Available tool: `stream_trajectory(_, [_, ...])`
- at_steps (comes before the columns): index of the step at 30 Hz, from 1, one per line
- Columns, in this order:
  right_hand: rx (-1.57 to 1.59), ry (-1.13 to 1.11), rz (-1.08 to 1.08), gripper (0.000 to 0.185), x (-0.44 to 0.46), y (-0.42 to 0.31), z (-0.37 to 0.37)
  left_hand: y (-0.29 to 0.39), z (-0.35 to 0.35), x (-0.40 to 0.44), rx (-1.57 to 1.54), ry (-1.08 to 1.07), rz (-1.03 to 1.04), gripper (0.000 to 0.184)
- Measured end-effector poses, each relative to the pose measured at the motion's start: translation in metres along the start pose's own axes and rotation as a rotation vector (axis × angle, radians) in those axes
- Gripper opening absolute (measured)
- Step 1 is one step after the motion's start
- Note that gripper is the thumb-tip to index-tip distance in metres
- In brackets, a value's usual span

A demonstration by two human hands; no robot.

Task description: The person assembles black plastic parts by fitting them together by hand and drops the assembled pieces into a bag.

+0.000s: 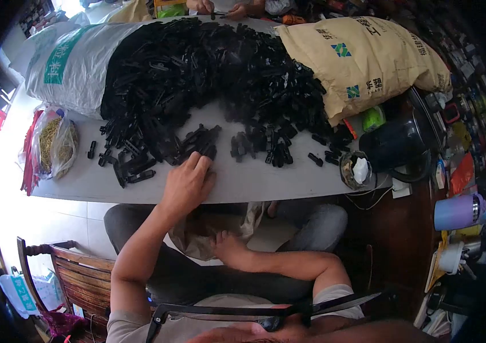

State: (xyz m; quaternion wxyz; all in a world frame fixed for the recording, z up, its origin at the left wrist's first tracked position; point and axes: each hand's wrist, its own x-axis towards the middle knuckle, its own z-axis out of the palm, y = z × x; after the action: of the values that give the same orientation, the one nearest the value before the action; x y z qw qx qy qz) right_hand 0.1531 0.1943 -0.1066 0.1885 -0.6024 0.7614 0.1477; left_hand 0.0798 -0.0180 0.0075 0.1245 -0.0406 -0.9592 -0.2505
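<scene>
A large heap of small black plastic clips (197, 63) covers the middle of the grey table (231, 186). My left hand (187, 180) is at the heap's front edge, its fingers bent together over some black clips; what lies between the fingertips is hidden. Below the table edge, over my lap, my right hand (228, 248) has its fingers curled at the rim of an open brown paper bag (194, 240). Whether it grips the bag is hard to make out. Small groups of clips lie just right of my left hand.
A white sack (82, 68) lies left of the heap, a tan sack (369, 63) right. A plastic bag of brown material (57, 143) is at the left. A glass jar (355, 170) and dark pitcher (394, 143) stand right. Another person's hands (220, 8) hold something across the table.
</scene>
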Motion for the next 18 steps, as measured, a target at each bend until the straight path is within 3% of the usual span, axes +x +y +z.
stream_trajectory(2, [0.074, -0.041, -0.044, 0.064, -0.001, -0.005, -0.003, 0.001, 0.000, -0.002, -0.004, 0.008, -0.026, 0.026])
stream_trajectory(5, [0.413, 0.095, -0.075, 0.059, -0.004, -0.022, 0.021, -0.002, 0.002, -0.003, -0.024, 0.018, -0.036, 0.026])
stream_trajectory(8, [0.574, 0.058, -0.083, 0.026, -0.007, -0.027, 0.012, -0.003, 0.002, -0.004, -0.007, 0.045, 0.017, 0.023])
stream_trajectory(11, [0.609, -0.050, -0.151, 0.055, -0.001, -0.020, 0.005, -0.004, 0.003, -0.004, -0.022, 0.067, 0.060, 0.022])
stream_trajectory(14, [0.508, -0.200, -0.094, 0.057, 0.004, -0.010, -0.023, -0.004, 0.002, -0.005, -0.030, 0.056, 0.045, 0.020])
stream_trajectory(17, [0.356, 0.474, 0.043, 0.058, -0.012, -0.004, -0.019, -0.003, 0.000, -0.004, -0.057, 0.046, 0.011, 0.025])
stream_trajectory(18, [0.409, 0.556, 0.010, 0.054, -0.017, 0.006, -0.031, -0.004, 0.001, -0.004, -0.073, 0.076, 0.024, 0.027])
